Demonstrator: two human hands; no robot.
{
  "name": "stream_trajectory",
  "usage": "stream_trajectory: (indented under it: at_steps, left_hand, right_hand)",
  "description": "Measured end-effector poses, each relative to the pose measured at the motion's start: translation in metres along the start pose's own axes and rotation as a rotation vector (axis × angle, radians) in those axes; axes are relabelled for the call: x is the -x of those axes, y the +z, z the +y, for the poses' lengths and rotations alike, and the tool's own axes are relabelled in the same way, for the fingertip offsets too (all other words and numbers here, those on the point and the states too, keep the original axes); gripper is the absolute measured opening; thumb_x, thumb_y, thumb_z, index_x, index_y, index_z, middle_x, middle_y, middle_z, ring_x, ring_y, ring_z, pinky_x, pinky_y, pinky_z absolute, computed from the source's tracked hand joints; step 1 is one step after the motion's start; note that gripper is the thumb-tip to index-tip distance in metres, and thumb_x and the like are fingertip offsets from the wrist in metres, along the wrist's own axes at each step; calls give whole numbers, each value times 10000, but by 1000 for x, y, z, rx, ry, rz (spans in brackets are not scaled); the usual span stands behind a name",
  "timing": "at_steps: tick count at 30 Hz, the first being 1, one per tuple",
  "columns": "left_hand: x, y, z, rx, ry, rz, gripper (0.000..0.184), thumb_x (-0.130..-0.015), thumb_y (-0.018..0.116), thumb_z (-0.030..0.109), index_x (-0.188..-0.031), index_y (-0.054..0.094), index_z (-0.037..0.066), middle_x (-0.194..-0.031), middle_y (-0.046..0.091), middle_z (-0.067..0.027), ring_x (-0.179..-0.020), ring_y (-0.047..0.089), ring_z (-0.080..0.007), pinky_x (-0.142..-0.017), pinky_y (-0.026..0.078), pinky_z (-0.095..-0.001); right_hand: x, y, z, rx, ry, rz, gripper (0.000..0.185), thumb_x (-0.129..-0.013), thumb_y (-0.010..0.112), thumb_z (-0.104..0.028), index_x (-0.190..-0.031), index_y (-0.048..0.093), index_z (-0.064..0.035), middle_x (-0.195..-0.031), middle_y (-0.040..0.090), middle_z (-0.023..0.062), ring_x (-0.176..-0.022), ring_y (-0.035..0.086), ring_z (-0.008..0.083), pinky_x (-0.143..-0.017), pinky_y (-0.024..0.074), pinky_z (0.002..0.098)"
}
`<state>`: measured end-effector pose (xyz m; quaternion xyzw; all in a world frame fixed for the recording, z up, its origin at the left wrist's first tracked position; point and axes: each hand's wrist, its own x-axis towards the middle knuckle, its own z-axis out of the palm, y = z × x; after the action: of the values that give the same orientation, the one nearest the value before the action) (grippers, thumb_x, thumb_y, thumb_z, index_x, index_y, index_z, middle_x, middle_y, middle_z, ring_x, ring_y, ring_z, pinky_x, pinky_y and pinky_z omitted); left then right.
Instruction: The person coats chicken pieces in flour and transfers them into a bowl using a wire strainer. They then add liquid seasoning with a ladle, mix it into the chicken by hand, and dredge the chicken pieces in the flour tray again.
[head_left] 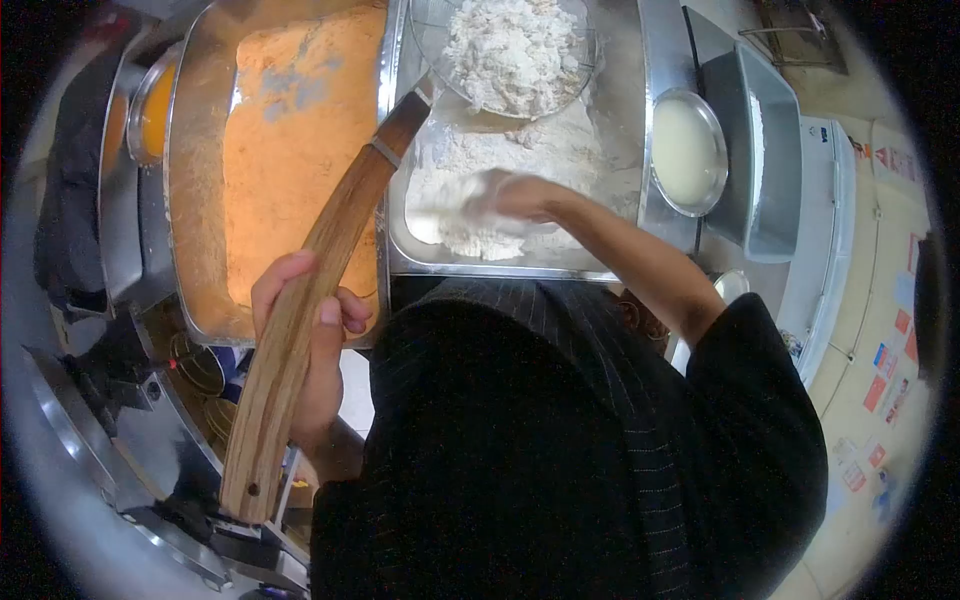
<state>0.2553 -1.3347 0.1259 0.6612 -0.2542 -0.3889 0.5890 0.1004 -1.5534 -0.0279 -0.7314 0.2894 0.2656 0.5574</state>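
My left hand (325, 345) is wrapped around the long wooden handle of a wire strainer (345, 225). The handle slants from the lower left up to the round wire basket, which is heaped with flour-coated pieces (515, 55). That basket is over the far part of a metal tray (625, 180) of white flour (530, 150). My right hand (510, 200), smeared by motion, is over the flour at the tray's near side. Its fingers are too blurred to show whether they hold anything.
Left of the flour tray is another metal tray (205, 200) spread with orange powder (300, 190). A bowl of orange liquid (157, 110) stands farther left. On the right are a metal bowl of pale liquid (688, 150) and a grey plastic bin (775, 150).
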Motion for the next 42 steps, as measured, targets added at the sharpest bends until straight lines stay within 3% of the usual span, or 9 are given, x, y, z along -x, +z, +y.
stream_trajectory:
  at_steps: [3, 9, 11, 17, 20, 26, 30, 34, 42]
  left_hand:
    - [3, 3, 1, 28, -42, 40, 371, -867, 477, 53, -1214, 347, 38, -752, 543, -95, -677, 501, -124, -642, 424, -241]
    - [2, 1, -2, 54, -29, 29, 375, -866, 477, 53, -1217, 346, 40, -757, 543, -93, -681, 503, -127, -649, 424, -240]
    - [2, 2, -2, 59, -20, 24, 374, -866, 474, 52, -1217, 346, 37, -758, 543, -92, -681, 502, -126, -651, 424, -239]
    - [2, 2, -1, 9, -9, 26, 363, -871, 460, 43, -1215, 344, 22, -761, 541, -86, -678, 501, -122, -651, 424, -235]
    - [3, 0, -1, 8, -36, 27, 364, -871, 462, 44, -1215, 346, 19, -758, 542, -84, -678, 501, -120, -649, 422, -230]
    - [3, 10, 0, -61, -15, 143, 371, -875, 499, 173, -1195, 374, 34, -665, 538, -87, -585, 473, -124, -543, 369, -237]
    - [1, 9, -2, -47, 22, 121, 368, -875, 499, 171, -1191, 375, 30, -667, 539, -85, -585, 474, -124, -545, 368, -241]
    - [1, 5, 3, 12, -3, 51, 359, -862, 477, 31, -1203, 366, 6, -751, 538, -87, -694, 508, -124, -663, 426, -239]
    - [-7, -1, 3, -194, 130, 48, 303, -821, 549, 74, -1105, 466, 5, -821, 533, -92, -781, 521, -160, -728, 430, -274]
  right_hand:
    - [18, -14, 21, -838, 99, 129, 585, -847, 484, -489, -1204, 509, -26, -1363, 305, 229, -1244, 329, 302, -1034, 254, 400]
    - [26, -41, 97, -582, 88, 546, 448, -889, 439, -407, -1179, 535, -79, -1221, 470, 201, -1096, 474, 286, -933, 384, 372]
    - [25, -53, 76, 407, 117, 455, 486, -875, 429, -454, -1162, 544, -79, -1082, 560, 204, -952, 556, 301, -839, 436, 384]
    - [-91, 27, 82, 743, -67, 1041, 633, -845, 455, -482, -1251, 376, -3, -1119, 518, 204, -915, 560, 300, -773, 473, 394]
    - [-47, 16, 8, 961, -386, 576, 571, -819, 544, -373, -1217, 401, 11, -1108, 483, 216, -962, 535, 309, -803, 468, 409]
    - [-4, 13, 43, 475, -201, 822, 340, -810, 558, -199, -1094, 500, -20, -1025, 511, 184, -948, 512, 334, -812, 431, 454]
    - [-5, 9, 37, 603, -339, 605, 323, -860, 461, -329, -964, 589, -52, -1056, 516, 194, -961, 497, 355, -898, 352, 475]
    - [-58, 35, -16, 515, 53, 487, 457, -870, 423, -293, -1240, 400, -27, -1216, 461, 214, -1065, 502, 319, -919, 369, 443]
    - [-77, 30, 33, 506, -206, 324, 381, -775, 563, -260, -1068, 562, -16, -1058, 549, 225, -1040, 527, 310, -871, 412, 412]
